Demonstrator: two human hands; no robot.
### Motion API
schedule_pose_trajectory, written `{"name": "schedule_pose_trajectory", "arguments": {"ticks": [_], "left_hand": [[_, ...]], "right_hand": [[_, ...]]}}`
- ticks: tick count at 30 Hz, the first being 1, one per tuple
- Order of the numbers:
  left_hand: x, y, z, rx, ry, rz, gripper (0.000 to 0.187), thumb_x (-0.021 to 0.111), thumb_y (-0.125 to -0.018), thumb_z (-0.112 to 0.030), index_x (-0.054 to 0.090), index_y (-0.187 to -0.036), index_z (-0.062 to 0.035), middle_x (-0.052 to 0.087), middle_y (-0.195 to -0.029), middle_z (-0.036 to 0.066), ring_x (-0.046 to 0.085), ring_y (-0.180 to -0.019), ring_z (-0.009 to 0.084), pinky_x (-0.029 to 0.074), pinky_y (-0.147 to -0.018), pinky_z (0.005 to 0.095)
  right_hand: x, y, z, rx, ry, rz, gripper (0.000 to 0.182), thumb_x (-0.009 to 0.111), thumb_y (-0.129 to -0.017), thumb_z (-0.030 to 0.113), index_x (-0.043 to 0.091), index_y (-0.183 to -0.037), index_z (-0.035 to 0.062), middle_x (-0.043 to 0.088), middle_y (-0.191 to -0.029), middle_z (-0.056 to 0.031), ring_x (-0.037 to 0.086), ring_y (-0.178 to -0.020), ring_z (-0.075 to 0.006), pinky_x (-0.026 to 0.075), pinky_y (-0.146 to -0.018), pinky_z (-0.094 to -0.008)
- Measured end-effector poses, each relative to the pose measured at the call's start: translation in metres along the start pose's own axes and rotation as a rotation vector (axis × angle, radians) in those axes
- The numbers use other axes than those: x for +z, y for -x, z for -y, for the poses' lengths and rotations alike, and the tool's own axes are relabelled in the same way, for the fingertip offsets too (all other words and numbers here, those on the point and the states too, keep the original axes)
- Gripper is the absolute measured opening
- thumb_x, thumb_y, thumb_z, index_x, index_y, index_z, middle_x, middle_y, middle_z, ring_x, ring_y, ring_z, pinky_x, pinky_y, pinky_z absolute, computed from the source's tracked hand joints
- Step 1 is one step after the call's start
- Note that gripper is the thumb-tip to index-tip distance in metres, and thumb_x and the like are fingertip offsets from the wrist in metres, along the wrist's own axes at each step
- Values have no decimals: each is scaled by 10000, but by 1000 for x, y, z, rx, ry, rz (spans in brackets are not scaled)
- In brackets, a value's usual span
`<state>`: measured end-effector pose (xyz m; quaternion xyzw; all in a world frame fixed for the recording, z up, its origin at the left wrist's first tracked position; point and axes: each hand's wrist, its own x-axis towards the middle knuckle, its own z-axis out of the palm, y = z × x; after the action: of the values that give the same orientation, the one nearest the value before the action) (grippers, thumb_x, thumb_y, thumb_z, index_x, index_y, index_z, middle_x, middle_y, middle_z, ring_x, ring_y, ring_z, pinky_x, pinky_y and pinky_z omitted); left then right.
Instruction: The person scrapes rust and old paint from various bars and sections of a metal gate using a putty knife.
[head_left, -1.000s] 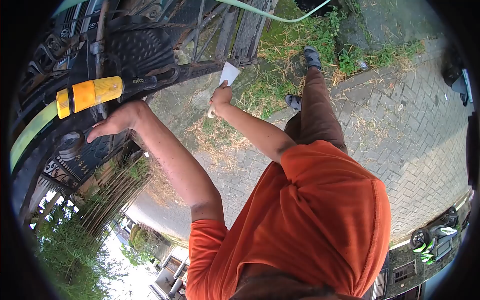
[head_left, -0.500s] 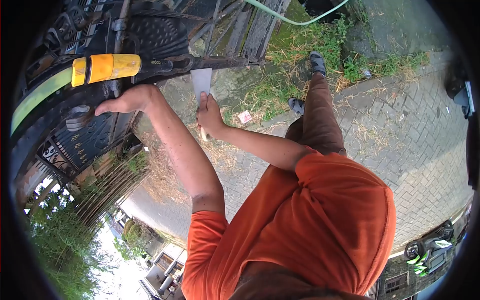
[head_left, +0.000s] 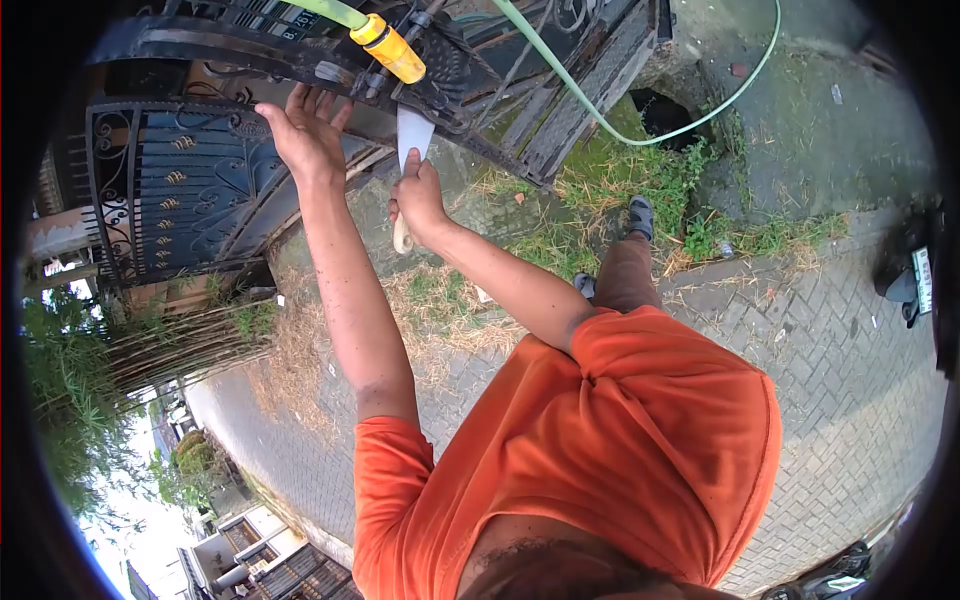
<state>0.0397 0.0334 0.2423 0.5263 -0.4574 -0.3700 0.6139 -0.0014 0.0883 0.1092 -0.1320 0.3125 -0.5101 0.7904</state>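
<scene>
My right hand [head_left: 420, 203] is closed around the handle of a putty knife [head_left: 413, 132]. Its wide, pale blade points up, with the tip against or just below the edge of a black metal gate [head_left: 245, 45]; contact is hard to tell. The light end of the handle sticks out below my fist. My left hand [head_left: 312, 145] is raised beside the gate's underside, palm showing, thumb stretched out and fingers apart. Its fingertips are close to the black bar, perhaps touching it. Over the bar hangs a green hose end with a yellow hose connector [head_left: 392, 50], just above the blade.
Another length of green hose [head_left: 640, 140] loops past a dark hole [head_left: 662, 115] in the ground. Weathered wooden boards [head_left: 590, 85] jut out from the gate. A blue-black ornamental gate [head_left: 190, 190] stands at left. Grass [head_left: 640, 185] and paving [head_left: 800, 340] lie below.
The view has shifted, and the gate and hose connector appear higher and farther right. My left hand has moved away from the connector, its fingers now spread. The putty knife stays in my right hand.
</scene>
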Motion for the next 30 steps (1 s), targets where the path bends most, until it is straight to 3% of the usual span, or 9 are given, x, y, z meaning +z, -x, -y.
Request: {"name": "schedule_pose_trajectory", "arguments": {"ticks": [6,10,12,15,17,20,22,25,30], "left_hand": [[3,5,-11,-23,-62,60,910,181,-958,-678,215,-1445,90,213,-1514,286,222,-1411,423,291,-1089,579],[-3,9,-15,-23,-69,47,861,196,-965,-667,278,-1452,39,273,-1505,259,291,-1391,403,333,-1065,579],[-3,10,-9,-2,-56,56,855,199,-966,-666,280,-1457,29,281,-1507,249,296,-1390,398,335,-1065,577],[2,8,6,41,-80,4,806,214,-974,-650,291,-1474,-23,333,-1496,207,320,-1383,378,351,-1059,571],[8,4,26,103,-78,-65,644,251,-1022,-539,348,-1451,-68,447,-1421,152,433,-1311,291,362,-1037,532],[14,10,81,323,-203,-42,749,268,-1007,-561,122,-1522,-36,162,-1573,157,160,-1447,295,151,-1156,434],[26,10,127,530,-262,-37,782,237,-1014,-547,-22,-1525,-15,-50,-1607,164,-46,-1484,288,9,-1189,386],[50,32,175,475,-359,-130,805,190,-998,-588,-69,-1525,-36,-121,-1593,187,-99,-1475,331,-6,-1185,426],[64,76,244,231,-554,-134,750,368,-1003,-477,32,-1531,-62,-88,-1586,220,14,-1466,399,129,-1173,433]], "right_hand": [[22,30,26,9,68,243,377,328,-1048,385,400,-895,48,419,-559,-20,428,-393,-139,377,-344,-308],[-26,-5,-24,-19,218,-30,409,338,-1046,381,440,-884,19,462,-553,-66,438,-374,-171,370,-334,-325],[-89,-41,-60,631,-38,-144,392,392,-1023,388,432,-888,22,432,-578,-69,436,-418,-205,412,-385,-377],[-238,-87,-149,541,48,-475,190,345,-993,206,444,-935,55,454,-687,-114,457,-492,-215,425,-431,-372],[-256,-91,-121,497,119,-503,184,357,-995,207,456,-961,56,459,-698,-111,459,-506,-214,424,-441,-385],[-401,1,-73,512,133,-651,223,398,-995,270,450,-956,57,455,-681,-107,459,-506,-236,444,-462,-420],[-385,-34,-26,386,178,-647,250,403,-998,312,443,-1033,67,454,-674,-108,471,-511,-246,459,-459,-437],[-412,-33,17,331,355,-590,307,391,-1022,374,436,-1094,80,486,-721,-118,480,-507,-244,456,-429,-444],[-455,-5,68,263,201,-636,281,419,-1018,326,446,-1079,53,505,-727,-141,497,-505,-257,460,-438,-445]]}}
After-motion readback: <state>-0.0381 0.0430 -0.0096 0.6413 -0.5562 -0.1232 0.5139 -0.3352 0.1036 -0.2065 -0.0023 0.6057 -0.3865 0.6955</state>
